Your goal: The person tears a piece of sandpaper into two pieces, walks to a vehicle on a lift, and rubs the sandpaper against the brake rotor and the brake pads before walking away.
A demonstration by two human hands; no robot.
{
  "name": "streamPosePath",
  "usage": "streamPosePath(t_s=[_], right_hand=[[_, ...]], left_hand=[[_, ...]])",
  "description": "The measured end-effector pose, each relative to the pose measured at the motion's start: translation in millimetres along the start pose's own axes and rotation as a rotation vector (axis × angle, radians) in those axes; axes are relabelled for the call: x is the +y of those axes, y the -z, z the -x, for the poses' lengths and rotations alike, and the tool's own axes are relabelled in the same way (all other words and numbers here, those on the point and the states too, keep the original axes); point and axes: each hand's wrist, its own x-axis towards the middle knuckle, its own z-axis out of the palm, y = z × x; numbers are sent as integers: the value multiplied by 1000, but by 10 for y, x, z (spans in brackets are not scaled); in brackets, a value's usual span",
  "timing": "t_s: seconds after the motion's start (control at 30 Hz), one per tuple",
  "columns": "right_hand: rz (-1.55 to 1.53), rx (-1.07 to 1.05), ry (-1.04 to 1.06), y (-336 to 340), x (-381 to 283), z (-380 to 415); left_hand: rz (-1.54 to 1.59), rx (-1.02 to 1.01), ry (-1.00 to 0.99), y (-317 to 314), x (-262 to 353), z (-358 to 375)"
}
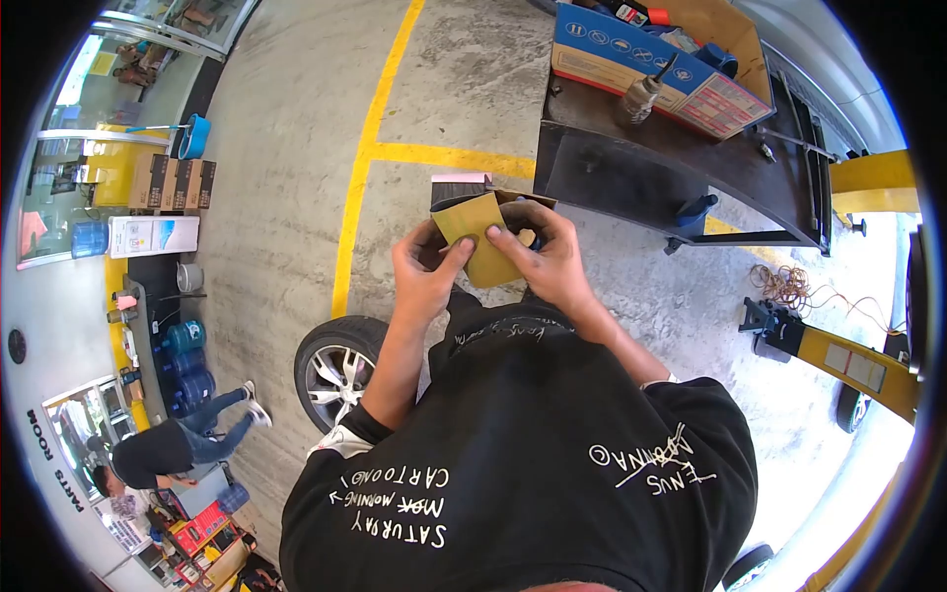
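Note:
A yellow-brown sheet that looks like sandpaper [478, 229] is held in front of my body, its dark side showing along the upper left edge. My left hand [426, 264] grips it from the left, with the thumb pressed on the face. From the right, my right hand [548, 255] pinches the same sheet, thumb on top and fingers curled behind it. The fingertips of both hands look blackened. Just beyond the sheet is a dark box with a pink edge [461, 181], partly hidden by the hands.
A black workbench [621, 163] at upper right carries a blue-and-white carton [671, 74] and a metal air tool [639, 99]. A wheel [340, 373] lies left of me. Yellow lift arms [838, 355] reach in from the right. Another person [163, 452] stands at far left.

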Motion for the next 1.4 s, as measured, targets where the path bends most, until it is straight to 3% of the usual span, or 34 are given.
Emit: streamPosePath(t_s=[0.43,0.53,0.73,0.8,0.93,1.0,1.1,1.23,1.3,1.4], right_hand=[[-28,58,67,-33,40,-21],[-17,24,51,-10,62,-16],[-274,-45,-42,13,96,-7],[-309,-29,-94,21,98,-10],[-346,9,-147,34,64,8],[-329,27,-150,68,105,-8],[-344,22,-123,112,66,-24],[-317,41,-124,95,106,-14],[-354,62,-148,110,104,-25],[-414,106,-195,131,79,-57]], left_hand=[[-20,-20,9,-15,55,-25],[-65,-19,-14,-7,25,-17],[-131,118,-53,99,30,-58],[-289,92,-32,90,133,-57],[-249,152,-38,-23,88,-77],[-74,75,17,-62,57,-89],[-166,-68,22,-27,12,-66],[-215,-39,-105,-33,-69,-76],[-150,-57,92,-35,-35,-76],[-237,-197,44,-32,-33,-52]])
